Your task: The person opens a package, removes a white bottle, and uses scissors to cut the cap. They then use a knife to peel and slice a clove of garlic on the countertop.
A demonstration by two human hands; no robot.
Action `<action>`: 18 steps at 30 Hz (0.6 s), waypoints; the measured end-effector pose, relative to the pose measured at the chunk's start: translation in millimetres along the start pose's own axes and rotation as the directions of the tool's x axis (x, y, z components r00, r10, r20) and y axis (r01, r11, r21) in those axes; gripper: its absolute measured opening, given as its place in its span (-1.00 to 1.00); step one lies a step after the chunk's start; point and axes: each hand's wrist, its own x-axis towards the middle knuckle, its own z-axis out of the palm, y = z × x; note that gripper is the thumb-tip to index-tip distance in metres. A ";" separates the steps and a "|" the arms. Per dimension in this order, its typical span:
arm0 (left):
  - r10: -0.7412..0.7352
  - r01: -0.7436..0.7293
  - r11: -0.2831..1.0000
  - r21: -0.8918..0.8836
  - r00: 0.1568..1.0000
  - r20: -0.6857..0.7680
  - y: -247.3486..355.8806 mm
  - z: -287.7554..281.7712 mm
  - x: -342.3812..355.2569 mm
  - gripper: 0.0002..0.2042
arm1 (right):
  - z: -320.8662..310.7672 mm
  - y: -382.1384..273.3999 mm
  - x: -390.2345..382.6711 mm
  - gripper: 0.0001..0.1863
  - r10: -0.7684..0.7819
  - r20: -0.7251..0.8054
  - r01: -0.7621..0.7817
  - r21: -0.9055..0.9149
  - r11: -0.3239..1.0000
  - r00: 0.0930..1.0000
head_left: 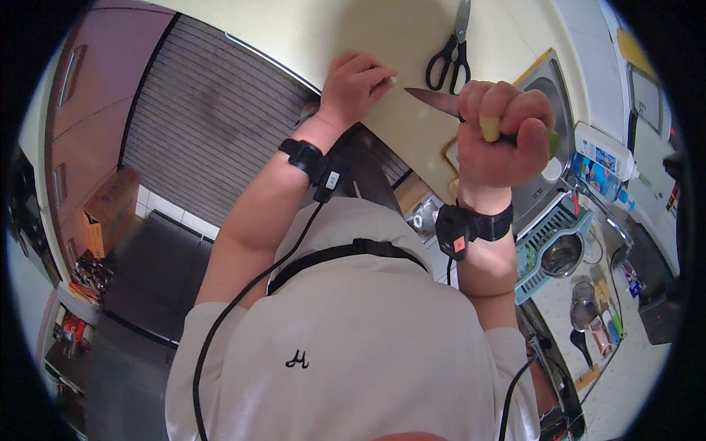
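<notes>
My right hand (500,132) is closed around the green and yellow handle of a knife (434,99), whose blade points left over the pale countertop (382,37). My left hand (354,84) rests at the counter's edge, fingers curled, pinching a small white item at the fingertips, just left of the blade tip. Black scissors (450,55) lie on the counter beyond the knife. Both wrists wear black bands with cables.
A steel sink (548,88) sits right of my right hand. A teal dish rack (548,246) with a metal bowl, a white bottle (607,154) and several utensils stand further right. A ribbed grey mat (206,125) and a cardboard box (110,209) lie at left.
</notes>
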 end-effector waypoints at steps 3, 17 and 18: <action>0.000 0.001 1.000 0.026 1.000 -0.018 2.5 -0.8 0.6 -0.87 | 0.3 6.8 2.7 -0.68 0.018 0.010 -0.018 0.000 1.000 1.000; 0.005 -0.004 1.000 0.028 0.999 -0.032 4.6 -1.6 0.4 -0.86 | -2.4 18.9 6.6 -0.81 0.073 -0.001 -0.073 0.000 0.997 0.997; 0.005 -0.005 1.000 0.024 1.000 -0.031 4.5 -1.7 0.3 -0.85 | -2.4 19.3 6.6 -0.81 0.074 0.000 -0.074 -0.006 0.997 0.997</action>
